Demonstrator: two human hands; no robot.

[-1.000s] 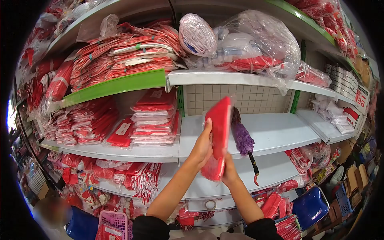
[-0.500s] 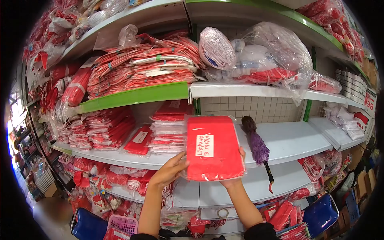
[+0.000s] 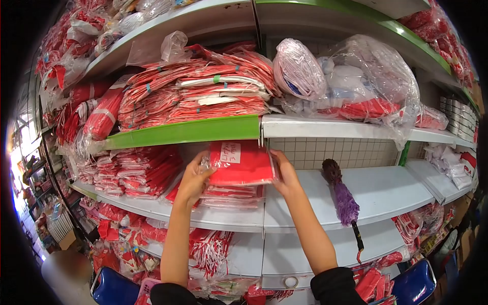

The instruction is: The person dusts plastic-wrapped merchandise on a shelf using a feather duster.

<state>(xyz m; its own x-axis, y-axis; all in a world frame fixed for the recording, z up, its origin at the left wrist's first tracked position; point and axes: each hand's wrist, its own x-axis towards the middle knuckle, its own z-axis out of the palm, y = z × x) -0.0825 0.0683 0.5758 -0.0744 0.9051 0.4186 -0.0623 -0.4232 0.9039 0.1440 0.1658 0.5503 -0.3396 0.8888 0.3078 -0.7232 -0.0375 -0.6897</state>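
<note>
Between my two hands is a flat plastic-wrapped packet of red cloth (image 3: 244,170) with a handwritten white label. It is tilted over a stack of similar packets (image 3: 234,197) on the middle shelf, under the green shelf edge. My left hand (image 3: 194,179) grips its left side, fingers closed on the plastic. On the right side, my right hand (image 3: 283,174) holds the packet's edge. The back of the packet is hidden under the upper shelf.
Folded red and white bundles (image 3: 134,170) fill the shelf to the left. A purple feather duster (image 3: 344,201) lies on the shelf at right. Above, the green shelf edge (image 3: 188,131) carries piled red packets (image 3: 198,94). Blue stools (image 3: 114,285) stand below.
Both hands have carried the red packet forward, up and to the left, from in front of the shelf to over the stack. The packet has tipped flatter.
</note>
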